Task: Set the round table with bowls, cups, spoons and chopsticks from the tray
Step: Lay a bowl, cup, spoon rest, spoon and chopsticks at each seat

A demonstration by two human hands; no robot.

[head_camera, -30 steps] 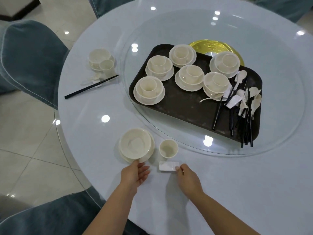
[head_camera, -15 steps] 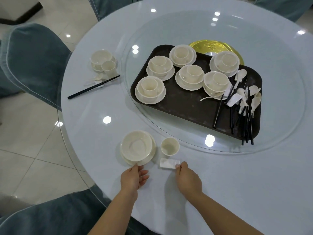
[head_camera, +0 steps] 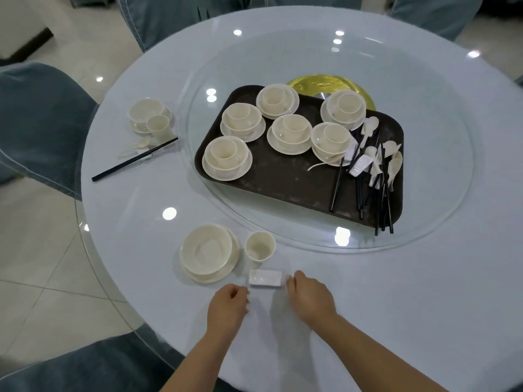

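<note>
A cream bowl on a plate [head_camera: 208,251] stands near the table's front edge, with a cream cup [head_camera: 259,246] to its right. In front of the cup lies a small white chopstick rest [head_camera: 266,278]. My right hand [head_camera: 310,298] has its fingertips on the rest's right end. Just off the rest's left end, my left hand [head_camera: 227,306] is curled and holds nothing. The dark tray [head_camera: 283,182] on the glass turntable carries several bowl-and-cup stacks [head_camera: 227,157], spoons [head_camera: 392,166] and black chopsticks [head_camera: 380,199].
At the far left of the round table [head_camera: 424,292] sits a laid place: bowl, cup [head_camera: 158,125], spoon and black chopsticks [head_camera: 133,161]. Blue-covered chairs [head_camera: 36,117] ring the table. A gold disc [head_camera: 325,84] shows behind the tray.
My left hand has left the plate's rim and moved right, up to the rest's left end. My right hand stays at the rest.
</note>
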